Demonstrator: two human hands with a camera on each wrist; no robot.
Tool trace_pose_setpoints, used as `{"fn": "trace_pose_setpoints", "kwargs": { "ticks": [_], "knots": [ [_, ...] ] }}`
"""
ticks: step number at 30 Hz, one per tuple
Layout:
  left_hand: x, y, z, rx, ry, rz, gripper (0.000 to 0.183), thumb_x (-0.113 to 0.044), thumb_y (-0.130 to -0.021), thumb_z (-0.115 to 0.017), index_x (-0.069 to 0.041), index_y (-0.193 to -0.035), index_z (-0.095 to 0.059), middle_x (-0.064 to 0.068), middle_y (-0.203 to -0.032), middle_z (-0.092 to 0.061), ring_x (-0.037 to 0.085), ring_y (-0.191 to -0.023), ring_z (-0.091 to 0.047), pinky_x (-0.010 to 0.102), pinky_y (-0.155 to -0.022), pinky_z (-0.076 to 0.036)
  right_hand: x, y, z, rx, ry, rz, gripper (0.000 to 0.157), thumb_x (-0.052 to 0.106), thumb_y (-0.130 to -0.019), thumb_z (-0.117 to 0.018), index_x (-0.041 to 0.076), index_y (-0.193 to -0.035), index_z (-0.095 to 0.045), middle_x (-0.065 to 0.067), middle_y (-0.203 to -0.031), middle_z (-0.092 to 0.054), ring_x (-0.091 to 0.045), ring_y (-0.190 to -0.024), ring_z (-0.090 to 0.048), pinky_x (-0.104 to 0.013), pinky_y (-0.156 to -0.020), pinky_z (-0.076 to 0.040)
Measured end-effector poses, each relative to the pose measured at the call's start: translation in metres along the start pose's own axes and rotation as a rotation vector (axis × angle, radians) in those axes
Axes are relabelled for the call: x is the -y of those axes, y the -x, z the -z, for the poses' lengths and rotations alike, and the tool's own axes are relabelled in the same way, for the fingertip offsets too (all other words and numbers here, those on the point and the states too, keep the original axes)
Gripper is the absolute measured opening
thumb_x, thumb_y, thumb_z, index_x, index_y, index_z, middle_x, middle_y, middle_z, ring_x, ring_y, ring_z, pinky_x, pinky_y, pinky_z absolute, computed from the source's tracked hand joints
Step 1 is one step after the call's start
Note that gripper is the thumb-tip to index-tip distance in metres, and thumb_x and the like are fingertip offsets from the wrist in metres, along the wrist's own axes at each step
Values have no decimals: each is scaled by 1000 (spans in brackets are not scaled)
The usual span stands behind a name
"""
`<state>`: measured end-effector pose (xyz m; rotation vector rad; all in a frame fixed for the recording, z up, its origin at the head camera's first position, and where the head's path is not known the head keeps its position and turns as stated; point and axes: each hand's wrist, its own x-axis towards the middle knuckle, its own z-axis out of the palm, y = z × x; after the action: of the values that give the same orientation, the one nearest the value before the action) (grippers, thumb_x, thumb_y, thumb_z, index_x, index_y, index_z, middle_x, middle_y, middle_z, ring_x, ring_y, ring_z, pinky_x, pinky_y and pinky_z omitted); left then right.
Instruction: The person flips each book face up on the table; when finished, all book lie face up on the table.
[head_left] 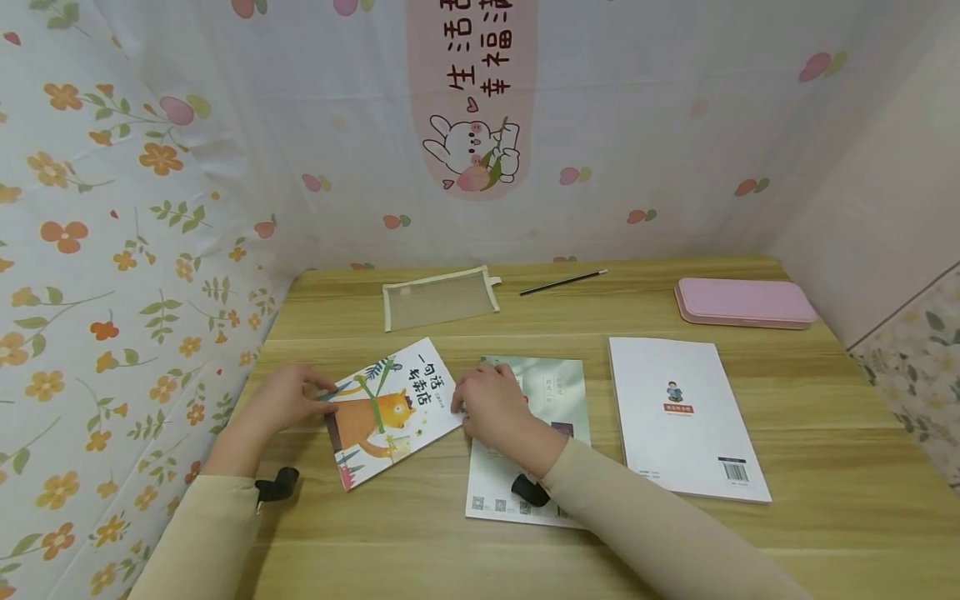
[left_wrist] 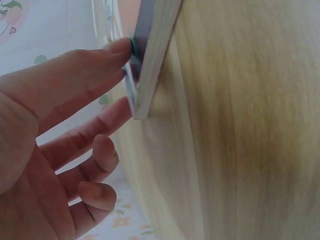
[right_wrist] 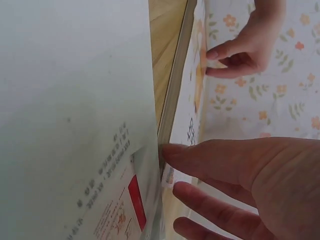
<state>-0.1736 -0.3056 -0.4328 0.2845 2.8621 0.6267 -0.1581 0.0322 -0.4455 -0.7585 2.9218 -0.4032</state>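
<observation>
A picture book [head_left: 395, 408] with an orange cat-like animal on its white cover lies tilted on the wooden table. At its left end my left hand [head_left: 288, 400] pinches the edge, thumb on the cover side and forefinger by the corner, as the left wrist view shows; the other fingers are loosely bent. My right hand [head_left: 495, 408] grips the book's right-hand corner, its thumb [right_wrist: 176, 151] against the page edge. Beneath the right hand and forearm lies a pale green book [head_left: 551, 379], partly covered by them.
To the right lies a white book [head_left: 675, 442] with a barcode. Along the back are a mesh zip pouch [head_left: 441, 300], a dark pencil [head_left: 562, 283] and a pink pencil case [head_left: 745, 302]. Patterned cloth [head_left: 600, 125] hangs behind the table and at its left.
</observation>
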Motion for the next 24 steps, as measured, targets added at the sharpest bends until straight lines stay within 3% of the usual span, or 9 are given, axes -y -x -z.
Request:
{"fn": "trace_pose_setpoints", "kwargs": {
  "ticks": [4, 8, 13, 18, 24],
  "knots": [
    [0, 6, 4, 24, 26, 8, 17, -19, -83, -85, -8, -95, -80, 9, -95, -76, 26, -89, -67, 42, -75, -53, -1, -6, 2, -19, 22, 14, 25, 7, -80, -79, 27, -93, -83, 7, -117, -75, -22, -115, -59, -50, -109, -37],
    [0, 7, 6, 49, 27, -8, 13, -17, -83, -85, -10, -91, -79, 4, -89, -74, 16, -79, -61, 33, -68, -48, -3, -12, 3, -33, 61, 29, 32, 0, -82, -73, 28, -94, -84, 7, -116, -74, -21, -116, -58, -50, -110, -37],
    [1, 8, 7, 82, -10, -79, 13, -15, -79, -88, -14, -84, -76, -2, -83, -71, 13, -77, -60, 34, -70, -49, -5, -19, 4, -24, 75, 35, 39, -5, -84, -69, 28, -98, -84, 6, -119, -72, -23, -119, -57, -50, -109, -38],
    [3, 16, 9, 135, -4, -110, 18, -6, -78, -84, -17, -89, -76, -1, -87, -71, 15, -82, -63, 37, -73, -52, -9, -26, 3, -35, 100, 66, 38, -4, -90, -67, 28, -102, -83, 6, -124, -72, -21, -117, -57, -47, -106, -38],
    [4, 24, 6, 207, 58, -146, 19, -6, -75, -83, -16, -89, -75, -5, -78, -66, 9, -73, -58, 28, -67, -50, -13, -30, 6, -3, 92, 114, 34, 0, -91, -71, 28, -107, -81, 7, -130, -71, -21, -123, -56, -50, -108, -35]
  ]
}}
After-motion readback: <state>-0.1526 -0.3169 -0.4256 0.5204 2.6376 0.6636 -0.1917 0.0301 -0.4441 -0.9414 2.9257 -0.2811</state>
